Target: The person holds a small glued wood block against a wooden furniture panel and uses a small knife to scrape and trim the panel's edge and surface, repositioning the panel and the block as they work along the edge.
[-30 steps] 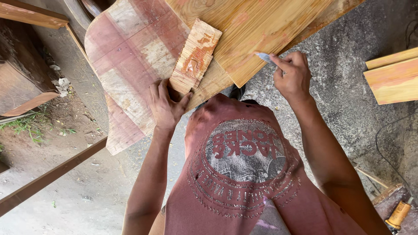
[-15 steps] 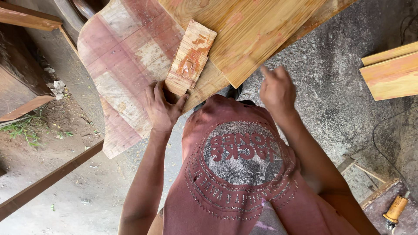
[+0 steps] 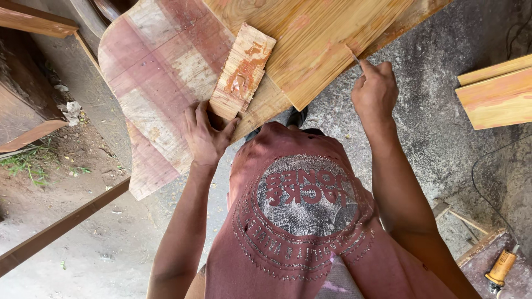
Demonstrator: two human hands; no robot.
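Rough grey concrete floor (image 3: 432, 111), dirt and a little grass at the left edge. A wide, reddish, patchy board (image 3: 160, 83) lies under a paler yellow plank (image 3: 310, 44), both running from lower left toward upper right.

On them rests a small weathered wood block (image 3: 243, 69) (orange stains on its face). Its long axis tilts slightly right of straight away from the person, near end at the reddish board's near edge. The left hand (image 3: 208, 133) is clamped on that near end, fingers spread over the block and board edge.

The right hand (image 3: 376, 91) is closed around a thin pencil-like marker (image 3: 355, 57), tip touching the yellow plank's right edge, near its lower corner.

Open floor lies right of the plank's edge, out to two stacked light planks (image 3: 496, 91) at far right, well apart. A dark wooden rail (image 3: 61, 227) crosses lower left. An orange-bodied power tool (image 3: 501, 267) sits at the bottom right corner.
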